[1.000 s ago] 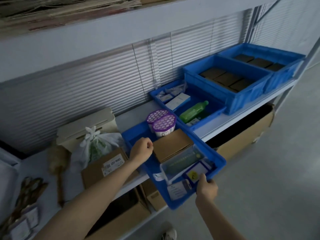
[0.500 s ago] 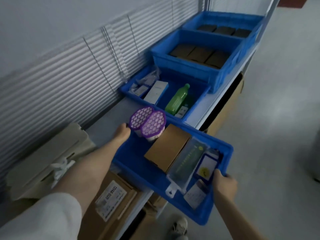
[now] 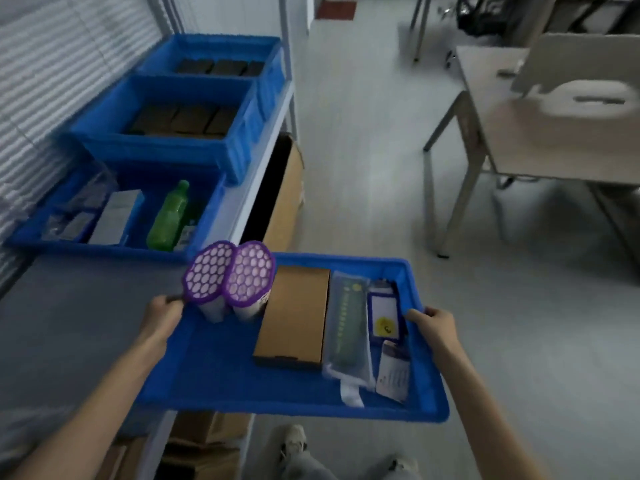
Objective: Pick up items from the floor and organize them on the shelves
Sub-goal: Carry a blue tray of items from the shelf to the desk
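Two hands are clenched on one blue tray: the left hand is closed over the left rim near its far corner, and the right hand is closed over the right rim, thumb on top. The tray is held level in the air, off the shelf, its left part above the shelf's front edge and the rest out over the floor.

Inside, two purple-lidded pots stand at the far left, just by the left hand. A brown box lies right of them, then a clear pouch, then cards against the right wall beside the right hand. The long axes of box and pouch run near to far.

The tray's long axis runs left to right, square to the shelf's front edge. A bare stretch of shelf lies to the left of the tray, nearer the left hand; three more blue bins are ranged along it farther off, the nearest holding a green bottle.

Whether the tray is being carried off or set back cannot be told. If it is to be shelved, it is judged that a push leftward would be needed, with the left hand leading and freed first.
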Action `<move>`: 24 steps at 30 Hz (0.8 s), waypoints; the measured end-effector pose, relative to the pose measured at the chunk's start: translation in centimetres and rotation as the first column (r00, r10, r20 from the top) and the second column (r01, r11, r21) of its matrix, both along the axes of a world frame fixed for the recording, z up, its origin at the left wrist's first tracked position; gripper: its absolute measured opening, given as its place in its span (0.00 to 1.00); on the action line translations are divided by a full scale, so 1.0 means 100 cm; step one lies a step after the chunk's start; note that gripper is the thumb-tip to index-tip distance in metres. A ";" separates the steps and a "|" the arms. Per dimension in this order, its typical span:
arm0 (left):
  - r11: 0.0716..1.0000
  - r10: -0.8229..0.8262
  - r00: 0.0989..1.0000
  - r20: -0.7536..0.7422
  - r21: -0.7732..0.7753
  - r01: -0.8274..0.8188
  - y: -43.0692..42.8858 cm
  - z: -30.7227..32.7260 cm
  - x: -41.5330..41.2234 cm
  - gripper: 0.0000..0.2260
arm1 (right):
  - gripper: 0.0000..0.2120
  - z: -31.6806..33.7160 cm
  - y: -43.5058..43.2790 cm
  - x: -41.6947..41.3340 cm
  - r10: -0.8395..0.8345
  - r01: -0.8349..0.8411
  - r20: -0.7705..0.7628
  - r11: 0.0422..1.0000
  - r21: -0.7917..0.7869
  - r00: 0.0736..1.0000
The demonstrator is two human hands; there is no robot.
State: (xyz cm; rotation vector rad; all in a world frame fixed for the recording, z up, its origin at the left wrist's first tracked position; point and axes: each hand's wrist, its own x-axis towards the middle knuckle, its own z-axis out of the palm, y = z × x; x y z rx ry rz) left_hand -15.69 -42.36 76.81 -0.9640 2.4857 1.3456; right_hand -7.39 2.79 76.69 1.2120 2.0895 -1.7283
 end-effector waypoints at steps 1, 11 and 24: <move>1.000 -0.028 0.999 -0.026 0.013 0.028 0.034 0.001 -0.002 0.11 | 0.05 0.004 0.028 0.012 -0.032 0.032 -0.009 0.999 0.014 0.999; 0.887 -0.405 0.902 -0.150 0.175 0.427 0.418 0.018 -0.026 0.06 | 0.07 0.044 0.336 0.157 -0.422 0.440 -0.146 0.890 0.122 0.895; 0.487 -0.770 0.592 -0.238 0.379 0.787 0.954 0.045 -0.034 0.09 | 0.09 0.048 0.690 0.292 -0.824 0.851 -0.211 0.502 0.157 0.525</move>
